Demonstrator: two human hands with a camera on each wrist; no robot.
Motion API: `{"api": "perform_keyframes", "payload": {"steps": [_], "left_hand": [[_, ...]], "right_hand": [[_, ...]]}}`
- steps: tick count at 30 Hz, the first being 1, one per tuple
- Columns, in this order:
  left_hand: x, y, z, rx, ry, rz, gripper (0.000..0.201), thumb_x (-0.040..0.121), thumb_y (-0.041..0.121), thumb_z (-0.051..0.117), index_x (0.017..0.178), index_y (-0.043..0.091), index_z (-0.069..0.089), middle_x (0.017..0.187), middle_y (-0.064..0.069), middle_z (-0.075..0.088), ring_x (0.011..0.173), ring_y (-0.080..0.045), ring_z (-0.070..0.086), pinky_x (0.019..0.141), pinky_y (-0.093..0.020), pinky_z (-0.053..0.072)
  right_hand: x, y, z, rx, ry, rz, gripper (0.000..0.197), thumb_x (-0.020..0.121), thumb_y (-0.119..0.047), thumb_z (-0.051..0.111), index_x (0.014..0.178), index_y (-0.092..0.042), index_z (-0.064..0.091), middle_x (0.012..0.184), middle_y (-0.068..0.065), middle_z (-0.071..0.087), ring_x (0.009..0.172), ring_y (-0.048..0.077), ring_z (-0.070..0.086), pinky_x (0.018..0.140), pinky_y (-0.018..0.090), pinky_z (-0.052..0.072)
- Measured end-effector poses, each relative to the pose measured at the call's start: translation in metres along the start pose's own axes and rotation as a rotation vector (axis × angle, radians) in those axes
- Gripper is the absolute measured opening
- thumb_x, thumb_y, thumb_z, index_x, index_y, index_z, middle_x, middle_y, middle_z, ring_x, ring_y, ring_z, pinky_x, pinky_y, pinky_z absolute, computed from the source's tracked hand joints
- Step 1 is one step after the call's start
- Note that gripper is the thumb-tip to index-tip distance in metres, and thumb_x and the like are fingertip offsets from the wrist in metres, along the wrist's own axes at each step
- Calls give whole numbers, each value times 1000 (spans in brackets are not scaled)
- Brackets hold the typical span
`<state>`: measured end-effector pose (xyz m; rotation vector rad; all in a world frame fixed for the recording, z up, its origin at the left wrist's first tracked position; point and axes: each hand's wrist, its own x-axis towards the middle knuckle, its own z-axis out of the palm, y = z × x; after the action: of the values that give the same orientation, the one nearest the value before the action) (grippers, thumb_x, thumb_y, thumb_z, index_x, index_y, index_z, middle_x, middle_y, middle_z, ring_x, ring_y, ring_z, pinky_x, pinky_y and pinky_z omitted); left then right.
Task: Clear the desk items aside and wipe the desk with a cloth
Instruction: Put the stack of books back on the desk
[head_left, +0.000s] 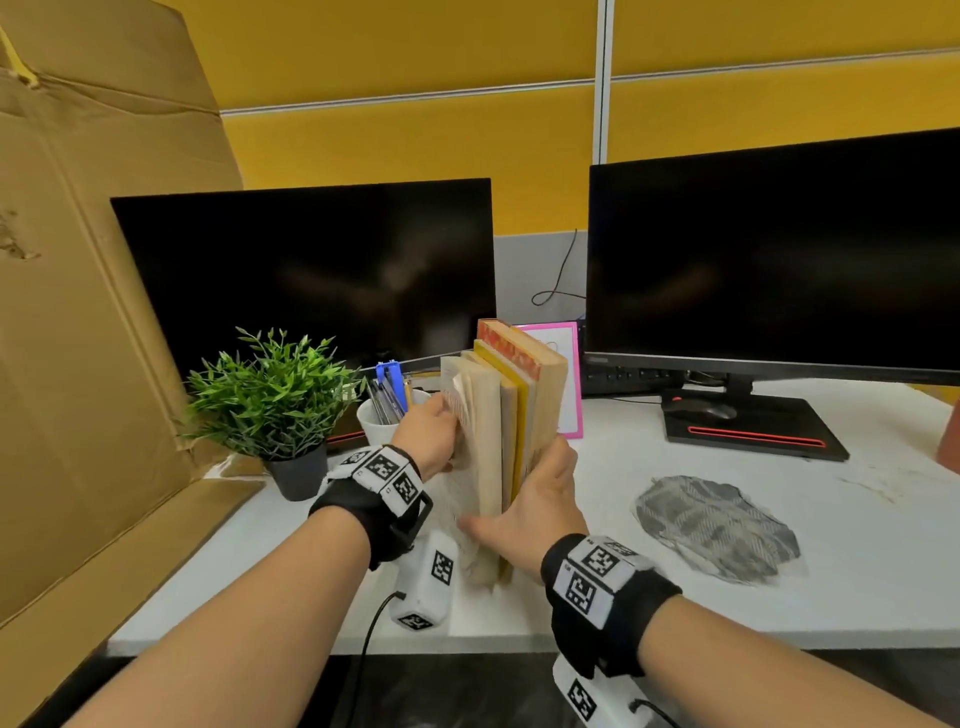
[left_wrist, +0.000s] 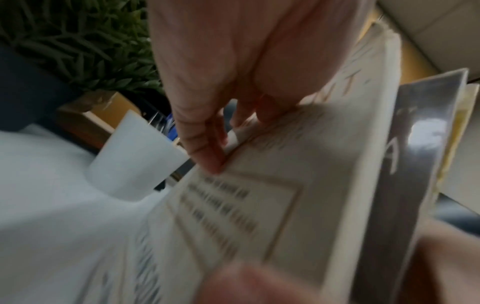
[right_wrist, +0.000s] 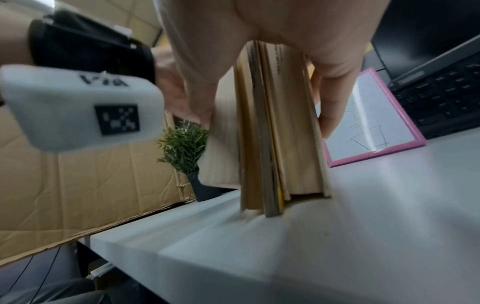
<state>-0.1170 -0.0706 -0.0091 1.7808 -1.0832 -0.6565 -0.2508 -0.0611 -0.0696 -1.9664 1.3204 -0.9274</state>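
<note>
books stand upright on the desk, near centre, stack running near-to-far between both hands. right hand clamps near end, thumb left, fingers right. left hand hooks fingers on left cover, farther back. cloth lies right.

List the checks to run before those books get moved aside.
1. Right hand grips books: ok, thumb on one side, fingers on the other.
2. Left hand holds the stack's left side: ok.
3. Stack squared: not ok, the leftmost book fans open.
4. Books standing on edge on desk: ok.
5. Room to the left: not ok, cup and plant sit close beside the left hand.
6. Board behind books, touching or apart: cannot tell.
</note>
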Motion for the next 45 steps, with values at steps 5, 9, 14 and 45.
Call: {"api": "perform_keyframes", "payload": {"steps": [5,9,14,45], "left_hand": [[-18,24,-20,-248,-182,-155,56,92,57,42,120,11,58,120,-17,57,97,-35,61,85,-45,53],[-19,36,-32,-247,-344,-156,86,66,83,51,128,24,59,126,-12,61,115,-35,57,101,-57,42],[-10,44,-37,-109,-228,-64,69,62,72,69,106,20,71,100,-8,75,96,-30,70,94,-53,50],[-4,72,-37,257,-70,52,43,80,35,66,111,6,69,111,-17,67,100,-32,66,92,-47,54]], "right_hand": [[-3,-8,0,-70,-14,-33,105,61,-48,80,131,-27,5,127,-4,23,120,16,34,98,35,45],[-2,-10,-1,-78,-88,-58,112,59,-50,82,136,-25,4,131,-2,29,121,19,38,98,36,44],[2,-3,-9,-32,-225,-116,95,64,-40,79,131,-39,11,130,-11,37,99,15,59,83,33,54],[45,42,-113,-260,-145,183,46,89,-8,53,125,-37,57,114,2,60,84,27,65,62,33,60]]}}
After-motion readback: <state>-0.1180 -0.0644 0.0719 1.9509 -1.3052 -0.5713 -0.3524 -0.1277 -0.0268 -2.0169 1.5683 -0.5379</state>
